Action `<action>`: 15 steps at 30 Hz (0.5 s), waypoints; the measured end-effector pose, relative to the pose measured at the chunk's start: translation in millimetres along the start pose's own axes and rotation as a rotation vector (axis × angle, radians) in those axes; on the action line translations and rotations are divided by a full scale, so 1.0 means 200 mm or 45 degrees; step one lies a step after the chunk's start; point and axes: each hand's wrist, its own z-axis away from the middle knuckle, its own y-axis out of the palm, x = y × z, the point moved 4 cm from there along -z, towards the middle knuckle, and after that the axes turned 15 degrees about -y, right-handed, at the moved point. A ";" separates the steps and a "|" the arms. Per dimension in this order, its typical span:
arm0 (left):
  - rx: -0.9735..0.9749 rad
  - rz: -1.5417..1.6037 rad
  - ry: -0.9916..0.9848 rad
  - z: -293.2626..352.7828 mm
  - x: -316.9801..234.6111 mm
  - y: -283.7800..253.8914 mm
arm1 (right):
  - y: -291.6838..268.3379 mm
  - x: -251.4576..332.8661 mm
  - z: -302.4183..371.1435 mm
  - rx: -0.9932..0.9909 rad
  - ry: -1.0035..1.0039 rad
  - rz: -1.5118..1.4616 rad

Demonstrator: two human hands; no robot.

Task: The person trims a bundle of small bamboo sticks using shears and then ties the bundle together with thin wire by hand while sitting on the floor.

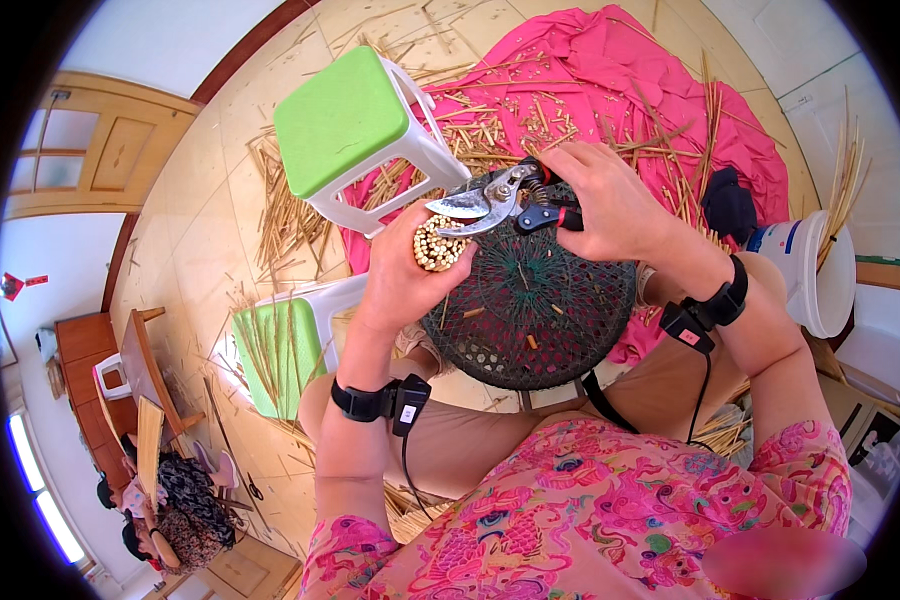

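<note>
My left hand (398, 272) is wrapped round a tight bundle of thin straw stalks (436, 246), whose pale cut ends face up. In my right hand (618, 205) are pruning shears (500, 203) with dark handles trimmed in red. Their blades stand apart, reaching across to the top of the bundle beside my left fingers. Whether the blades touch the stalks I cannot tell. Below both hands, between my knees, is a dark round mesh-topped stand (530, 335) with a few short straw bits on it.
A green-topped white stool (342, 120) stands at the far left; another green stool (270, 345) nearer bears stalks. Pink cloth (610, 70) strewn with cut pieces covers the floor ahead. At right is a white bucket (805, 275) holding stalks. Other people (175, 500) sit at lower left.
</note>
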 end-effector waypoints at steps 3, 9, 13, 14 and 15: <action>-0.010 0.082 -0.022 -0.01 0.00 0.00 | 0.00 0.00 0.01 0.016 0.040 -0.039; -0.075 0.049 0.024 -0.01 -0.01 -0.01 | -0.01 0.00 0.01 -0.022 -0.009 0.004; -0.031 0.028 0.043 -0.01 0.00 -0.02 | 0.00 0.00 0.01 -0.005 -0.008 0.004; -0.007 0.025 0.022 -0.01 0.00 -0.01 | 0.00 0.00 0.01 0.001 0.006 -0.009; 0.018 0.025 -0.002 -0.01 0.01 -0.01 | 0.00 0.00 0.01 0.011 0.021 -0.026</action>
